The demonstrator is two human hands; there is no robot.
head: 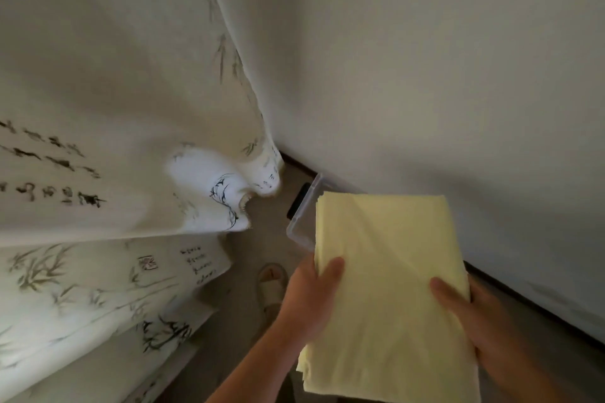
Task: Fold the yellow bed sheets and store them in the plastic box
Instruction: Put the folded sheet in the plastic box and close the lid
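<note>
A folded pale yellow bed sheet (386,271) is held flat in front of me, above the floor. My left hand (311,294) grips its left edge, thumb on top. My right hand (471,314) grips its right edge, thumb on top too. Beyond the sheet's far left corner, a clear plastic box (302,226) with a black handle stands on the floor against the wall; only its left end shows, the sheet hides the rest.
A white wall (458,75) with a dark skirting board runs along the right. A pale curtain (131,108) printed with bamboo and calligraphy hangs at the left. A bed cover with the same print fills the lower left. My sandalled foot (271,285) stands on the grey floor.
</note>
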